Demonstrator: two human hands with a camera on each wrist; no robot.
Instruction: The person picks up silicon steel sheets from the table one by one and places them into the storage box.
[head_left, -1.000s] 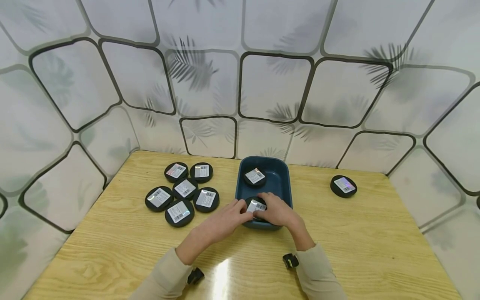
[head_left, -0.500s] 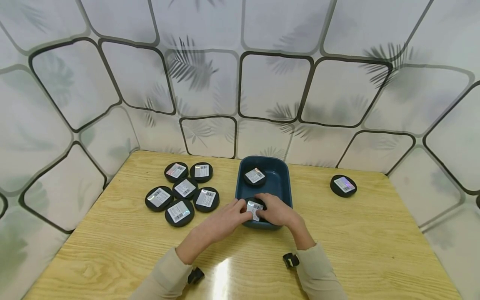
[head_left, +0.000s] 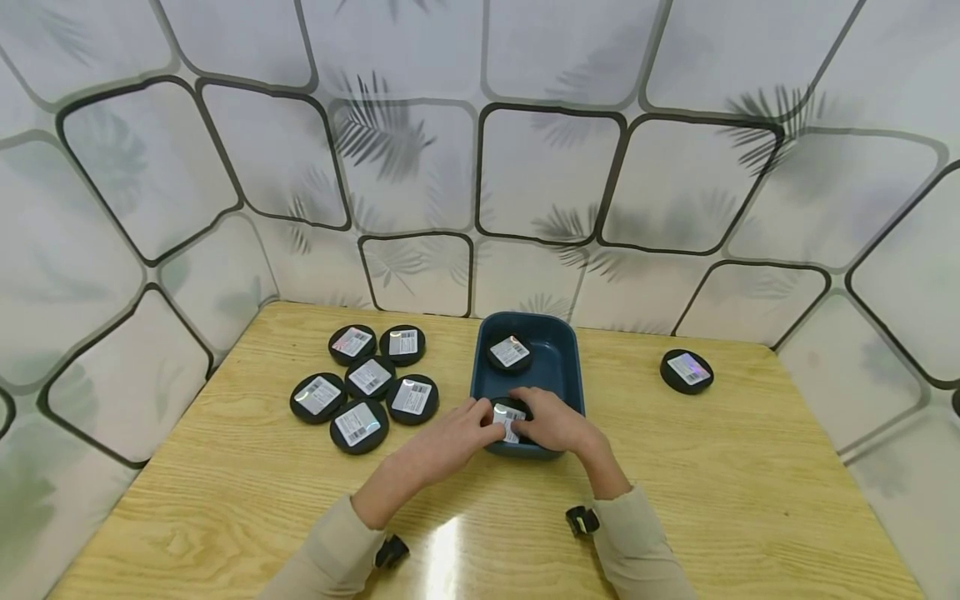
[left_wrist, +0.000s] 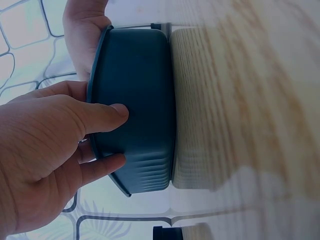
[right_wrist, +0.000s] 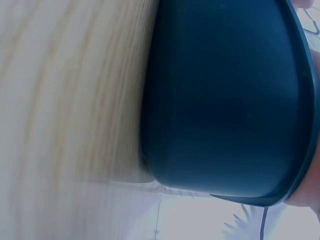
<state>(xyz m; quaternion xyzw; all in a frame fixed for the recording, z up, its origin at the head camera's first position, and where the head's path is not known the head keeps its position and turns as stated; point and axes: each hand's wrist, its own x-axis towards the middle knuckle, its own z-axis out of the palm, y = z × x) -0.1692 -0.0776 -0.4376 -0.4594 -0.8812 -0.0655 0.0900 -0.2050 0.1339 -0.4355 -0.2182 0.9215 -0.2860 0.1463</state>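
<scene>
A dark blue plastic bin (head_left: 562, 354) stands at the middle of the table. My left hand (head_left: 442, 442) grips its front left corner; in the left wrist view, the thumb (left_wrist: 107, 116) lies against the outer wall and a finger passes behind the rim. My right hand (head_left: 555, 421) reaches over the right rim, thumb and fingers curled round a flat round black disc (head_left: 509, 419) with a white label. That disc lies at the bin's front, its edge partly hidden by both hands. Another labelled disc (head_left: 510, 353) lies farther back inside. The right wrist view shows mostly the bin's outer wall (right_wrist: 225, 100).
Several more labelled black discs (head_left: 370, 377) lie in a cluster on the wooden table (head_left: 720, 467), left of the bin. A single disc (head_left: 686, 372) lies to the right. A patterned curtain (head_left: 420, 183) hangs behind the table.
The disc under my right hand has turned, its label now standing straighter, and it has shifted slightly towards me. My right fingertips moved a little left; my left hand stays still.
</scene>
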